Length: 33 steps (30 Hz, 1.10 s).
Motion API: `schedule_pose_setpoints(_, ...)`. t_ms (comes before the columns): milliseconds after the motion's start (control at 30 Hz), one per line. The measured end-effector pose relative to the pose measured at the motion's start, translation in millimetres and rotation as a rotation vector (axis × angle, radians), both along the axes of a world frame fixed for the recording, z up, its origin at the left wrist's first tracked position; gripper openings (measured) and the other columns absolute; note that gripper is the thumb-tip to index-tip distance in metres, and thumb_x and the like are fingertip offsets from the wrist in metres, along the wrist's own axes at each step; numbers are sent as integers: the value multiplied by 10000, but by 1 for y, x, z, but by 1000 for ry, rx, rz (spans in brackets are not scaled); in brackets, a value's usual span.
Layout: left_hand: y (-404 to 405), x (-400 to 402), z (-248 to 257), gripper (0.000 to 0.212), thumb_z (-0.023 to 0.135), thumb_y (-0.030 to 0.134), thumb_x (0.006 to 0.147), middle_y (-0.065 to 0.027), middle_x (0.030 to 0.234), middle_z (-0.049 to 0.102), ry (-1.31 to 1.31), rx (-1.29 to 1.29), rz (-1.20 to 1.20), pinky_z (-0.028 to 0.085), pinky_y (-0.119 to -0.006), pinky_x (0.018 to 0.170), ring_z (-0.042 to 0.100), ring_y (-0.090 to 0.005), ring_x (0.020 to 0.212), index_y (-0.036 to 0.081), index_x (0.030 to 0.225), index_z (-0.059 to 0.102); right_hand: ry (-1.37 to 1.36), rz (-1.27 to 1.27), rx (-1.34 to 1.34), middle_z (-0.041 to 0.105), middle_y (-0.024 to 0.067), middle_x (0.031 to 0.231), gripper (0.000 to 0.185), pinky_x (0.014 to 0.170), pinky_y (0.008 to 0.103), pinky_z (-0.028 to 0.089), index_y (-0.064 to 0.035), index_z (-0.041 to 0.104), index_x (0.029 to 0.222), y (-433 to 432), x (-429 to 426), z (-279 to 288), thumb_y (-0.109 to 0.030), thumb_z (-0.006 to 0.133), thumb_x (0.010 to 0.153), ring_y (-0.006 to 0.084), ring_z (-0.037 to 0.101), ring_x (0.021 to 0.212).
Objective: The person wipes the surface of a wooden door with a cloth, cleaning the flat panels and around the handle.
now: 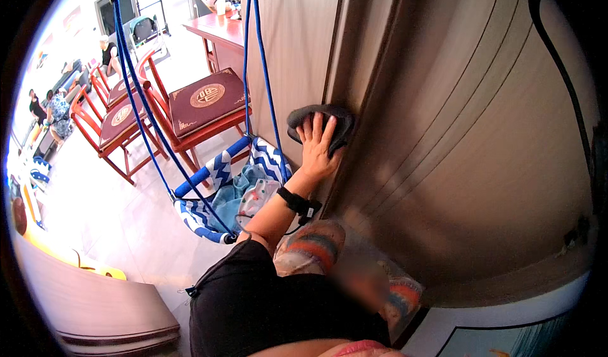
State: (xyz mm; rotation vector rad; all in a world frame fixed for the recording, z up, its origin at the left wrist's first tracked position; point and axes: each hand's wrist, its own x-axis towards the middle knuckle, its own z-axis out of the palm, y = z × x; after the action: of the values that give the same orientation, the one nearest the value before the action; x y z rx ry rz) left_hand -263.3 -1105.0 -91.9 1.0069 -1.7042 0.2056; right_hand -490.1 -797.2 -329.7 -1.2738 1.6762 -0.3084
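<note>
My left hand (pixel 316 150) is spread on a bunched dark grey cloth (pixel 343 119), pressing it against the grooved edge of a brown wood-grain door frame (pixel 363 67). A black band with a small device (pixel 304 206) circles the wrist. My right hand is not in view; a blurred patch lies over my lap area. To the right of the frame spreads a large brown door panel (pixel 456 133) with thin curved lines. Patterned fabric with orange and grey bands (pixel 316 245) shows over my legs.
A blue-and-white child's swing seat (pixel 273 155) hangs on blue ropes close to my left forearm, with cloths inside. Red wooden chairs (pixel 209 91) and a red table (pixel 213 27) stand beyond. Several people are farther off. A yellow object (pixel 109 272) lies at lower left.
</note>
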Motion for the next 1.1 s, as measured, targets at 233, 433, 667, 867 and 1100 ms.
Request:
schedule_pose_setpoints(233, -27, 26, 73, 813, 523, 152, 678, -220, 1540, 160, 204, -142, -196, -1, -565, 1117, 54, -424, 1434, 60, 1454, 301, 29, 4, 66, 600, 184, 1161, 560, 819, 463, 466, -81, 542, 1272, 3, -5, 20, -516, 500, 922, 371, 560, 995)
schedule_pose_setpoints(433, -82, 67, 105, 652, 389, 392, 933, -180, 1559, 134, 308, -150, -107, 52, -566, 1114, 74, -401, 1437, 78, 1484, 236, 56, 24, 126, 583, 199, 1207, 585, 880, 480, 445, -93, 535, 1283, 4, -4, 29, -542, 494, 910, 405, 534, 1081)
schedule_pose_setpoints(667, -145, 106, 69, 600, 356, 307, 984, -187, 1557, 114, 557, -22, -49, 90, -431, 1153, 91, -346, 1438, 38, 1488, 173, 83, 46, 190, 557, 214, 1254, 615, 935, 488, 421, -97, 534, 1287, 3, -7, 34, -573, 477, 901, 426, 508, 1149)
schedule_pose_setpoints(867, -139, 110, 42, 570, 404, 254, 966, -216, 1488, 250, 821, 88, 11, 181, -401, 1134, 244, -360, 1375, 29, 1464, 245, 44, 54, 220, 552, 213, 1262, 601, 944, 488, 412, -105, 525, 1301, -10, 21, 106, -563, 454, 918, 414, 511, 1152)
schedule_pose_setpoints(1100, -114, 84, 17, 577, 415, 248, 965, -223, 1504, 254, 902, 158, -45, 130, -380, 1153, 184, -333, 1417, -11, 1452, 246, -9, 64, 209, 519, 201, 1318, 642, 966, 492, 397, -80, 489, 1338, -2, 5, 50, -566, 455, 920, 394, 490, 1190)
